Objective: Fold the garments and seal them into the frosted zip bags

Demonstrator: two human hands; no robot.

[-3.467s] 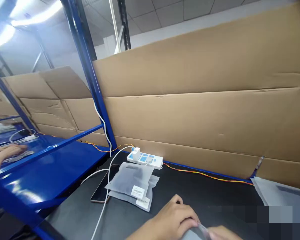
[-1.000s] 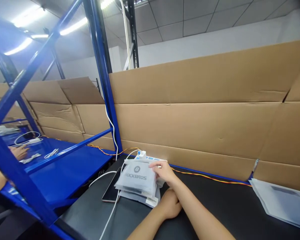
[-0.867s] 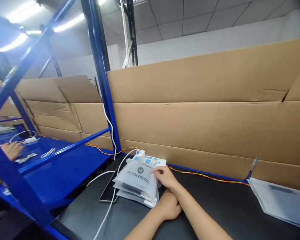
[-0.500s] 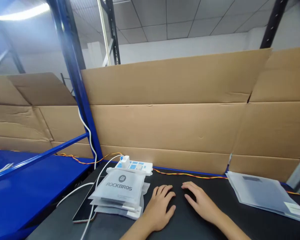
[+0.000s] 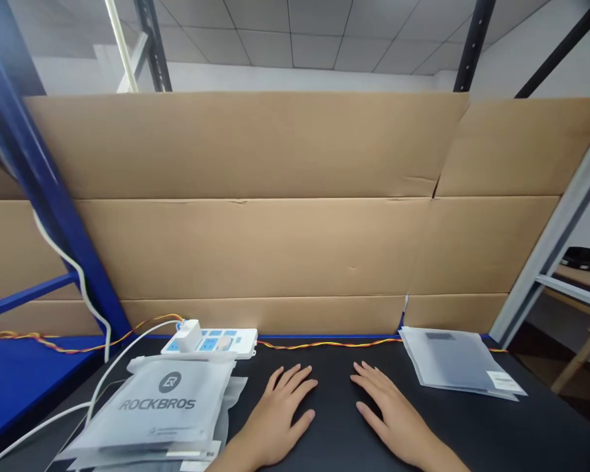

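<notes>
Here, in the head view, the black surface (image 5: 332,393) ends at the back against a cardboard wall (image 5: 255,249), with a blue post (image 5: 39,196) at the far left and a grey post (image 5: 550,242) at the right. The stretch between the two pouch stacks is open. The left hand (image 5: 275,419) and right hand (image 5: 391,413) lie palm-down there, side by side and apart, each grip spread flat and holding nothing. The ROCKBROS pouch stack (image 5: 162,410) lies just beside the left hand. The plain pouch stack (image 5: 452,360) lies near the right hand, further back and to its right. A power strip (image 5: 216,342) sits behind the ROCKBROS pouch stack. Both wrists and that stack's near edge are cut off at the bottom.
</notes>
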